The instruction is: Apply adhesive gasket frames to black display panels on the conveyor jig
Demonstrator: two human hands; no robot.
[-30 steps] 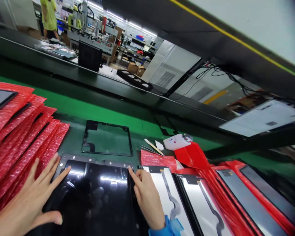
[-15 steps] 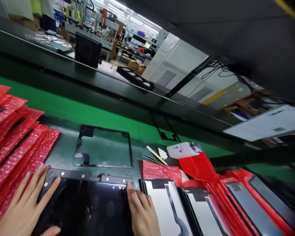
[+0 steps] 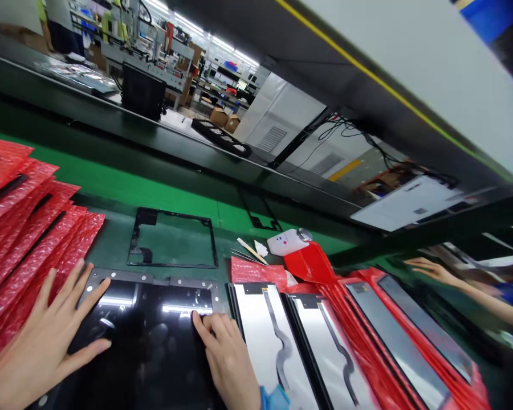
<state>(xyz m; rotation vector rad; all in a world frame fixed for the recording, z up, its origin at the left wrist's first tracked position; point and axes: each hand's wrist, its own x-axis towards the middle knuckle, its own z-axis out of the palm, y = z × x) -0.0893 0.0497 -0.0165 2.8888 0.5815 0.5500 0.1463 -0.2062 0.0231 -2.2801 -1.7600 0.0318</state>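
We see a dark glass panel (image 3: 149,336) lying flat on the green workbench (image 3: 111,188), low in the head view and close to the person, its glossy face catching strips of ceiling light. The left hand (image 3: 43,341) lies open and flat, fingers spread, across the panel's left edge where it meets a stack of red bubble bags (image 3: 29,228). The right hand (image 3: 226,356) rests with fingers loosely curled, tips pressing on the panel near its right edge; it grips nothing. We judge the panel thin, stiff, light and brittle, its polished face slippery and quick to smudge, so it is best taken by the edges or by the grey strip with screw holes along its far side, never flexed. Just beyond that strip lies an empty black frame (image 3: 173,245). Just beside the right hand lie two pale panels (image 3: 290,341), face down, each with a dark ribbon cable running along its back. Further right, more dark panels (image 3: 393,336) sit in red sleeves. Near the middle of the bench lie a white bottle (image 3: 288,242) on its side and some thin sticks (image 3: 251,250). At the right edge another person's arm (image 3: 453,285) reaches in, well apart.
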